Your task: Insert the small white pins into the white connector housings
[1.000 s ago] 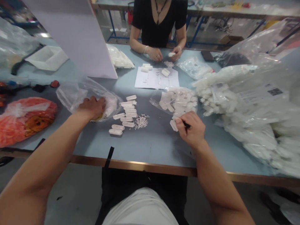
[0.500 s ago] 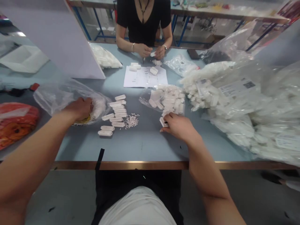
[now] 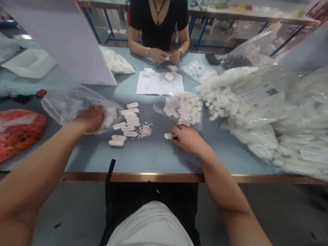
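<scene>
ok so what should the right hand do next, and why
Perhaps draw the white piece left toward the heap of small white bits: the right hand appears to hold it by its right end, and the heap lies left of it.

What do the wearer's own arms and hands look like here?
The left hand and right hand are ungloved, with no ring, watch or bracelet that I can make out. Both forearms are bare, with no sleeves in view. A white top shows between them.
</scene>
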`<state>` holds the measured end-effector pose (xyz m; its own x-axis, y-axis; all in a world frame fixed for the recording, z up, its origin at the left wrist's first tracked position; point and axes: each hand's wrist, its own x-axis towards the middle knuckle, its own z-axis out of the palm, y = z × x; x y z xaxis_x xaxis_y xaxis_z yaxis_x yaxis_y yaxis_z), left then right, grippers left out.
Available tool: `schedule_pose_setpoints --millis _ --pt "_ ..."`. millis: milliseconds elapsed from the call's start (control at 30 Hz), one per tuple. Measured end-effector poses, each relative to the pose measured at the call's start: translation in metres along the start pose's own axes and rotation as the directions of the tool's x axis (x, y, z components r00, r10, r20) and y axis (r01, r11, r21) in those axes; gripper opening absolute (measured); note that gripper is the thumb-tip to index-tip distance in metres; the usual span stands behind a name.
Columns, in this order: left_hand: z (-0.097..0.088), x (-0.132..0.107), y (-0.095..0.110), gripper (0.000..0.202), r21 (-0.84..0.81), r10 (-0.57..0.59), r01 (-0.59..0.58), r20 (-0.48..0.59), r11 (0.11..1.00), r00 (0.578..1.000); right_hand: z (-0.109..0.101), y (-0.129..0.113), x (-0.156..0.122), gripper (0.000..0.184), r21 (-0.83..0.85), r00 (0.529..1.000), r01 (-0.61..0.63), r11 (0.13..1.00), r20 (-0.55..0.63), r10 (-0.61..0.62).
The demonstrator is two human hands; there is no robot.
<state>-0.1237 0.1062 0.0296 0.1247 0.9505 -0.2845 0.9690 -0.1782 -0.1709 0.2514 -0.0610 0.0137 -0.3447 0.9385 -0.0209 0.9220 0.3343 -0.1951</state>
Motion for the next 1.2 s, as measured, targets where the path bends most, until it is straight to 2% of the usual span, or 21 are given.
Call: schedule_pose_setpoints --millis 267,433,533,700,767,867,933,1100,1200 --pt "-0.001 -0.002 0.002 0.042 0.004 0.011 -0.011 0.004 1.0 1.0 0.006 -0.003 0.005 0.026 0.129 1.0 -0.006 0.992 0.019 0.003" --pt "0.002 0.003 -0.003 0.035 -0.015 0.039 -0.039 -0.01 0.999 0.999 0.005 -0.013 0.005 0.035 0.011 0.999 -0.007 1.0 0.036 0.007" --pt "0.003 0.01 -0.008 0.03 -0.036 0.047 -0.048 -0.009 0.998 0.999 0.004 -0.02 0.004 0.035 -0.033 0.997 0.043 0.999 0.063 -0.04" --pt "0.001 0.016 -0.015 0.024 -0.096 0.039 -0.042 -0.036 0.994 0.999 0.0 -0.017 0.001 0.03 0.18 0.982 0.159 0.971 0.074 -0.174" --pt "-0.002 0.014 -0.016 0.023 -0.124 0.024 -0.029 -0.047 0.992 0.999 0.001 -0.012 0.0 0.035 0.238 0.977 0.184 0.954 0.062 -0.204" --pt "-0.006 0.011 -0.017 0.023 -0.18 -0.009 -0.003 -0.065 0.984 0.998 0.006 -0.007 -0.001 0.055 0.2 0.974 0.203 0.959 0.064 -0.219" --pt "-0.009 0.008 -0.017 0.022 -0.228 -0.039 0.02 -0.08 0.974 0.996 0.01 -0.007 0.0 0.058 0.144 0.974 0.202 0.969 0.07 -0.213" --pt "-0.013 0.001 -0.019 0.017 -0.392 -0.132 0.083 -0.1 0.916 0.986 0.012 -0.014 0.002 0.049 0.069 0.979 0.189 0.98 0.07 -0.193" --pt "-0.01 0.002 -0.021 0.021 -0.537 -0.194 0.128 -0.068 0.834 0.979 0.009 -0.017 0.001 0.041 0.048 0.981 0.184 0.982 0.052 -0.187"
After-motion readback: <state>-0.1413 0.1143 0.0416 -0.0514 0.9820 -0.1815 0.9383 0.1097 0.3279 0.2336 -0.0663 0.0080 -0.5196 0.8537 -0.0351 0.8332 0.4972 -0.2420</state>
